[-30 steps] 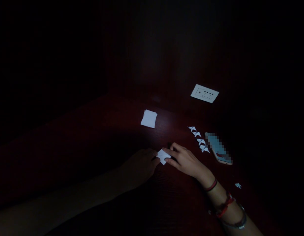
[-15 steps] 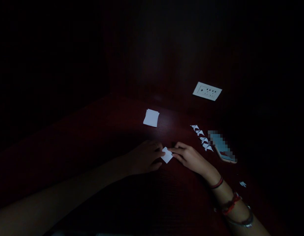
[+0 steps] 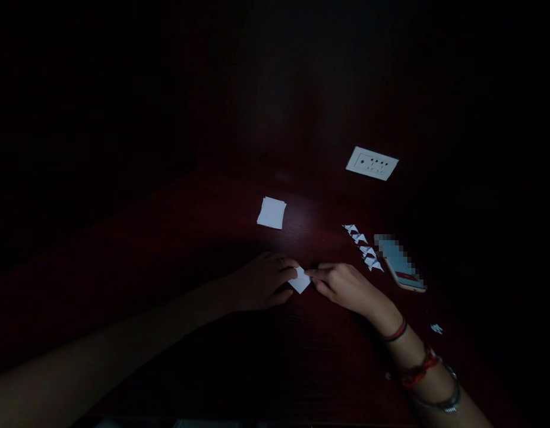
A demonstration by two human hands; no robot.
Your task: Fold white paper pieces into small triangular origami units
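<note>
A small white piece of folded paper point(image 3: 300, 283) lies on the dark red table, one corner pointing towards me. My left hand point(image 3: 264, 282), with a ring on one finger, holds the paper's left side down with bent fingers; its thumb lies lower, off the sheet. At the right edge, my right hand point(image 3: 346, 286) has its index finger and thumb closed on the paper, the other fingers curled in. Both hands partly cover the paper's upper edges, and the finer folds are too dim to make out.
Beyond the hands lies a stack of white paper squares point(image 3: 272, 213). To the right are a row of folded white paper pieces point(image 3: 363, 249), a phone point(image 3: 402, 264) with a blurred screen and small white scraps point(image 3: 436, 328). A socket plate point(image 3: 372, 164) is on the back wall.
My left fingers have come further over the paper's upper part. My right index finger has bent and drawn in at the right edge. The view has shifted slightly.
</note>
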